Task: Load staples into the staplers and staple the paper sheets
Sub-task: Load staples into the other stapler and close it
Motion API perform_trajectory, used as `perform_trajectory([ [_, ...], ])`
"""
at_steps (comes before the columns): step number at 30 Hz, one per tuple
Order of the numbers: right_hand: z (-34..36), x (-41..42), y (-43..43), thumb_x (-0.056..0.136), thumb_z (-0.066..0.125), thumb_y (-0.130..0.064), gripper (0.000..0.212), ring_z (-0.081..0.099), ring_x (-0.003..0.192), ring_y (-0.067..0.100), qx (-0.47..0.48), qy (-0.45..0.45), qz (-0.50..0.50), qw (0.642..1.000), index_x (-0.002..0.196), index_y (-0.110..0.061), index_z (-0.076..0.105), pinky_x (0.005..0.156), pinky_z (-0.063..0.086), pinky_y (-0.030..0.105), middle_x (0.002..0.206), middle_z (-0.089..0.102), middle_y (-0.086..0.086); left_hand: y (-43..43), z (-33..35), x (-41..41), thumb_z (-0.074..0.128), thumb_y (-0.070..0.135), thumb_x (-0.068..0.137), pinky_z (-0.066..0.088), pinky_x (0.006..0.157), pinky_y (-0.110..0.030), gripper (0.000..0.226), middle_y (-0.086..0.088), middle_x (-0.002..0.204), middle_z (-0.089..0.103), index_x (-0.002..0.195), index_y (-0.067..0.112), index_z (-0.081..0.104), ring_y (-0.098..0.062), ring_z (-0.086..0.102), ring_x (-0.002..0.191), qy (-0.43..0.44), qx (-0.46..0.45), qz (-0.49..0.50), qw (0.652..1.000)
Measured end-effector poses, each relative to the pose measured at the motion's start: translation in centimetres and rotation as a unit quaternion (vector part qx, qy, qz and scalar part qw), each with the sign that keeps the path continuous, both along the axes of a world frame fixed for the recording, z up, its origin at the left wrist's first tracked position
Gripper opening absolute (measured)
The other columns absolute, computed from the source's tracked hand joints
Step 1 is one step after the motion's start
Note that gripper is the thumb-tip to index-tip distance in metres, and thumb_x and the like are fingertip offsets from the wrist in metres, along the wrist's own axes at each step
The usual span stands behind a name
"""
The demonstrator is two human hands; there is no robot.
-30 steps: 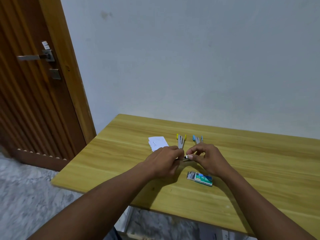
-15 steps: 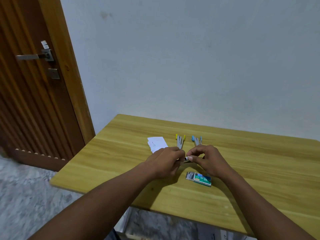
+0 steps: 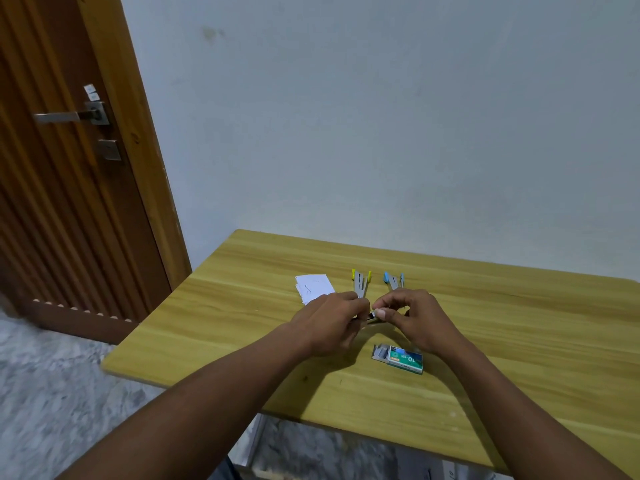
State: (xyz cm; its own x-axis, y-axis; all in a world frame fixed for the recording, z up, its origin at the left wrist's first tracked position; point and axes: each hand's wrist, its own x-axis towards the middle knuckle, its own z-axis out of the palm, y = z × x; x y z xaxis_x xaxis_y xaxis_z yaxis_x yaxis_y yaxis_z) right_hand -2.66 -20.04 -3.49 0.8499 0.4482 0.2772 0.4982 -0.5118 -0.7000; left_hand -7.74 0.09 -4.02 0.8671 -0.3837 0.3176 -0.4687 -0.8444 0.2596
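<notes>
Pale wall (image 3: 381,116) across the back, ribbed brown door (image 3: 69,202) off to the left with its metal handle (image 3: 65,116) level. Speckled grey floor (image 3: 52,375) below it. The wooden desk (image 3: 519,341) fills the lower right, and both bare forearms reach in over its near edge.

The left hand (image 3: 332,322) sits knuckles up at the middle of the desk, its grip curled tight round a small dark item (image 3: 371,317). The right hand (image 3: 415,320) meets it from the other side, thumb and forefinger pinching the pale, shiny end of that same item. It's too small to tell what it is. The two hands are all but touching.

Paper sheets (image 3: 313,285), a small white stack, lie just beyond the left hand, partly hidden by its knuckles. The staple box (image 3: 403,358), green-labelled, lies flat near the right wrist, with grey staples (image 3: 380,352) showing at its open left end.

Behind the hands, two staplers lie splayed open on the desk: the yellow stapler (image 3: 361,284) just past the left knuckles, and the blue stapler (image 3: 394,280) beside it, just past the right fingers.
</notes>
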Motion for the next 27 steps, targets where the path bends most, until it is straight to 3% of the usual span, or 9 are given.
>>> perform_trajectory([
  [5, -0.1, -0.3, 0.2, 0.084, 0.077, -0.014, 0.004, 0.061, 0.075, -0.004, -0.005, 0.001, -0.006, 1.0, 0.085, -0.018, 0.079, 0.066, 0.04, 0.006, 0.08, 0.073, -0.011, 0.0, 0.0, -0.3, 0.056, 0.018, 0.092, 0.05, 0.062, -0.041, 0.006, 0.001, 0.094, 0.059, 0.098, 0.019, 0.058, -0.025, 0.056, 0.079, 0.009, 0.004, 0.001, 1.0],
  [9, -0.2, -0.3, 0.3, 0.082, 0.079, -0.015, 0.006, 0.063, 0.078, 0.0, -0.018, -0.004, -0.01, 1.0, 0.086, -0.02, 0.079, 0.07, 0.045, 0.015, 0.081, 0.071, -0.013, 0.0, 0.1, -0.3, 0.056, 0.017, 0.092, 0.049, 0.062, -0.04, 0.007, -0.001, 0.097, 0.06, 0.098, 0.018, 0.059, -0.026, 0.057, 0.081, 0.009, 0.01, 0.001, 1.0],
  [14, -0.3, -0.1, 0.0, 0.083, 0.079, -0.023, 0.014, 0.065, 0.082, 0.001, -0.023, -0.004, -0.012, 1.0, 0.096, -0.023, 0.08, 0.071, 0.046, 0.017, 0.089, 0.074, -0.014, 0.0, 0.2, -0.3, 0.057, 0.018, 0.093, 0.048, 0.061, -0.038, 0.007, 0.0, 0.095, 0.06, 0.1, 0.019, 0.058, -0.025, 0.057, 0.079, 0.009, 0.007, -0.002, 1.0],
  [18, -0.8, 0.0, -0.4, 0.093, 0.065, -0.02, 0.017, 0.066, 0.091, 0.005, 0.071, 0.05, -0.072, 0.994, 0.104, -0.025, 0.078, 0.075, 0.047, 0.021, 0.097, 0.074, -0.011, 0.0, 0.3, -0.2, 0.055, 0.02, 0.095, 0.05, 0.062, -0.038, 0.014, 0.002, 0.096, 0.059, 0.107, 0.026, 0.058, -0.025, 0.058, 0.079, 0.01, 0.003, 0.002, 1.0],
  [20, -1.0, 0.0, -0.4, 0.095, 0.063, -0.023, 0.015, 0.064, 0.082, 0.012, 0.126, 0.118, -0.106, 0.979, 0.098, -0.022, 0.078, 0.075, 0.047, 0.028, 0.09, 0.072, -0.008, -0.2, 0.3, -0.2, 0.054, 0.023, 0.097, 0.05, 0.064, -0.037, 0.02, 0.001, 0.096, 0.059, 0.115, 0.03, 0.059, -0.025, 0.059, 0.08, 0.011, 0.0, -0.001, 1.0],
  [23, -0.9, -0.6, -0.3, 0.095, 0.064, -0.023, 0.02, 0.054, 0.069, 0.022, 0.21, 0.249, -0.092, 0.941, 0.096, -0.007, 0.074, 0.06, 0.042, 0.033, 0.074, 0.064, 0.009, -0.5, 0.2, -0.3, 0.054, 0.026, 0.098, 0.051, 0.065, -0.039, 0.022, 0.0, 0.095, 0.056, 0.118, 0.032, 0.058, -0.026, 0.059, 0.08, 0.013, -0.002, 0.001, 1.0],
  [27, -0.4, -0.6, -0.1, 0.093, 0.068, -0.017, 0.024, 0.05, 0.056, 0.023, 0.268, 0.269, -0.094, 0.92, 0.095, 0.006, 0.07, 0.059, 0.043, 0.037, 0.068, 0.062, 0.018, -0.9, 0.1, -0.3, 0.063, 0.028, 0.091, 0.053, 0.075, -0.039, 0.041, 0.0, 0.102, 0.056, 0.127, 0.036, 0.045, -0.024, 0.058, 0.089, 0.054, -0.037, 0.018, 0.998],
])
